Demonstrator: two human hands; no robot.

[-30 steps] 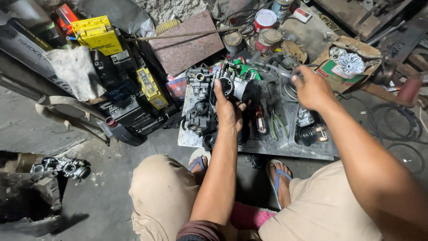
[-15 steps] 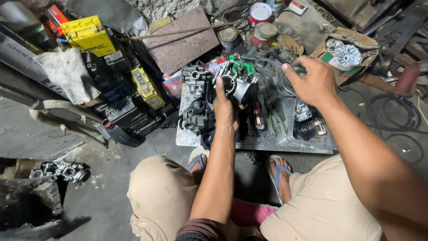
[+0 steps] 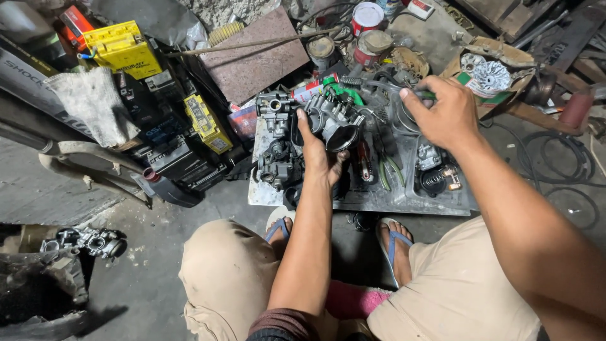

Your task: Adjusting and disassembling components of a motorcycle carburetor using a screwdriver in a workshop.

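Note:
My left hand (image 3: 317,158) grips a grey metal carburettor (image 3: 336,117) with a round black throat and holds it above a flat metal tray (image 3: 379,203). My right hand (image 3: 443,115) hovers over the tray's far right, fingers curled down among hoses and parts. A bit of green shows at its fingertips, and whether it holds anything is hidden. Two more carburettor bodies (image 3: 275,107) (image 3: 276,168) lie at the tray's left. Green-handled pliers (image 3: 386,170) and a red-handled tool (image 3: 363,159) rest between my hands.
Yellow batteries (image 3: 123,47) (image 3: 205,121) and black ones pile up at left beside a grey cloth (image 3: 95,104). A rusty plate (image 3: 252,57), tins (image 3: 366,16) and a cardboard box (image 3: 489,69) stand behind. Another carburettor (image 3: 88,241) lies on the floor at left. My sandalled feet touch the tray's front edge.
My left hand has kept hold of the carburettor and raised it slightly. My right hand has edged a little toward the back of the tray. The view shifted a bit.

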